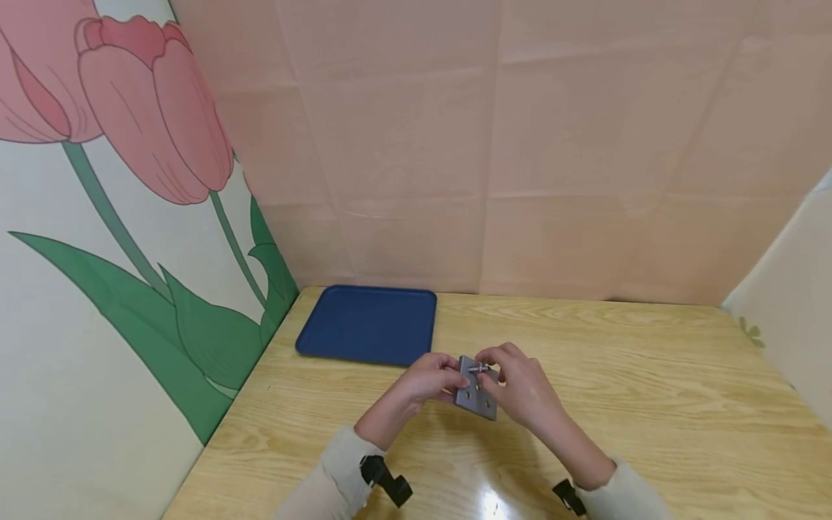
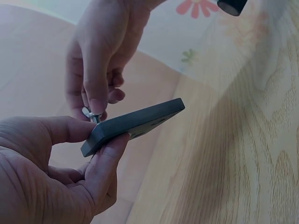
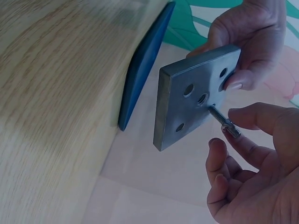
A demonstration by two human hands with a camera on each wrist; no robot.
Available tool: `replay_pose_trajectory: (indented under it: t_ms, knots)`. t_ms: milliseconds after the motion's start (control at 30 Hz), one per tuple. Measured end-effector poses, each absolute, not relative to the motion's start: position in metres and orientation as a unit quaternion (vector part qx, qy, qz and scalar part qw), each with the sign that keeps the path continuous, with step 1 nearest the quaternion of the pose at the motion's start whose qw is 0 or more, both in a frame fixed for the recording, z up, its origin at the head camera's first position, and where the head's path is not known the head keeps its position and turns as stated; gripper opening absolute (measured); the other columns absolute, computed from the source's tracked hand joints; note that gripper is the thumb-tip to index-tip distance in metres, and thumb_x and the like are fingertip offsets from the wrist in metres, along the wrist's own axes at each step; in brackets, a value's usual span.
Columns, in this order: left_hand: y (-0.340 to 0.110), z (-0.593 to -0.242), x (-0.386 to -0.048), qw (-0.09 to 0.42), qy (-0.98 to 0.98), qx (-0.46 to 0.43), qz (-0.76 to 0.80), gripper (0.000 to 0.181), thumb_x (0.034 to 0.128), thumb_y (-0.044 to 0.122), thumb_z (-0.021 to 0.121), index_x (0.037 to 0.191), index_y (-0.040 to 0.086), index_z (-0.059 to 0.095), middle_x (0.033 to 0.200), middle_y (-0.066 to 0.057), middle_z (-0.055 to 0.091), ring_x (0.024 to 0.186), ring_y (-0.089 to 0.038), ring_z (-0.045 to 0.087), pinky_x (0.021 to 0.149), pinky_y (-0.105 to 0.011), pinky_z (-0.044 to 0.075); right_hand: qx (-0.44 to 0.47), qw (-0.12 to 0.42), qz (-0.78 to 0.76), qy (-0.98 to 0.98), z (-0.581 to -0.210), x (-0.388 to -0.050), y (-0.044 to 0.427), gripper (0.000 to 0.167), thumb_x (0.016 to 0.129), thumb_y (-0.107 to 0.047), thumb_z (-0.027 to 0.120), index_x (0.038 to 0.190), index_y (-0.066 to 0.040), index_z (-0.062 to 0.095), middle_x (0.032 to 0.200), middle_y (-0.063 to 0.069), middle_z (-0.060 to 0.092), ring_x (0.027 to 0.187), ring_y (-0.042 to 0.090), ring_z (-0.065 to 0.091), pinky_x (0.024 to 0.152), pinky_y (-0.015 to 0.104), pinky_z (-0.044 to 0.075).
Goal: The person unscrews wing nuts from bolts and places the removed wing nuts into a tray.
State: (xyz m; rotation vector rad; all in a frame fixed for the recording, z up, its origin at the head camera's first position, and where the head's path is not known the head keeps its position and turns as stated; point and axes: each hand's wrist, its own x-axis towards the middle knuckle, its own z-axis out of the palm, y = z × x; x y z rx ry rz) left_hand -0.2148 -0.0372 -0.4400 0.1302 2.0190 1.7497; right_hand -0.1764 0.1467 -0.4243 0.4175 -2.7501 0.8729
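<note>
My left hand [image 1: 429, 379] grips a grey metal plate [image 1: 481, 406] by one edge, thumb on one face and fingers behind. The plate is held up above the table, tilted. Round holes, one of them threaded in the middle, show on its face in the right wrist view. My right hand [image 1: 523, 390] pinches a threaded metal screw [image 3: 223, 120] between thumb and finger. A small fitting sits on the screw near the fingertips; its shape is hard to make out. The screw's tip meets the plate at a hole near one edge; how deep it sits cannot be told.
A blue tray [image 1: 367, 325] lies at the back left of the wooden table [image 1: 617, 375], near the wall. A pink cloth [image 1: 390, 144] hangs behind the table, and a tulip-patterned panel [image 1: 162, 347] stands on the left. Black straps are on both sleeves.
</note>
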Motion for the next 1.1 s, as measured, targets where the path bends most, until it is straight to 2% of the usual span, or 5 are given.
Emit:
replay_pose_trajectory:
  t_ms: [233,667,900,1100]
  knots:
    - [-0.0378,-0.4398,-0.2144,0.232,0.735,0.049,0.636,0.021,0.0898,0.003,0.069,0.109,-0.005,0.066,0.096,-0.012,0.069,0.08,-0.019,0.068,0.074,-0.036,0.062,0.151,0.113,0.302,-0.934,-0.4234,-0.1757,0.1456,0.021,0.089,-0.013,0.076,0.109,-0.013,0.073,0.102,0.002,0.064,0.073,0.017,0.054,0.062,0.029,0.04]
    - [-0.0386,-0.4396,-0.2139,0.235,0.733,0.049,0.637,0.022,0.0901,0.003,0.069,0.11,-0.005,0.066,0.097,-0.013,0.069,0.081,-0.019,0.067,0.075,-0.036,0.062,0.16,0.125,0.3,-0.932,-0.4203,-0.1731,0.1429,0.016,0.089,-0.012,0.076,0.104,-0.015,0.075,0.101,0.001,0.064,0.075,0.017,0.056,0.07,0.033,0.037]
    - [-0.0384,-0.4381,-0.213,0.235,0.737,0.05,0.631,0.022,0.0903,0.003,0.069,0.11,-0.005,0.066,0.099,-0.012,0.068,0.082,-0.019,0.067,0.076,-0.038,0.061,0.15,0.156,0.302,-0.928,-0.4203,-0.1788,0.1411,0.012,0.096,-0.02,0.071,0.105,-0.013,0.075,0.103,0.008,0.067,0.067,0.01,0.05,0.058,0.028,0.041]
    - [-0.0383,-0.4379,-0.2126,0.232,0.74,0.051,0.629,0.021,0.09,0.004,0.07,0.109,-0.004,0.066,0.098,-0.011,0.068,0.082,-0.019,0.068,0.076,-0.038,0.062,0.141,0.15,0.299,-0.932,-0.4215,-0.1815,0.1422,0.014,0.094,-0.018,0.072,0.106,-0.011,0.075,0.103,0.009,0.068,0.066,0.011,0.051,0.06,0.029,0.041]
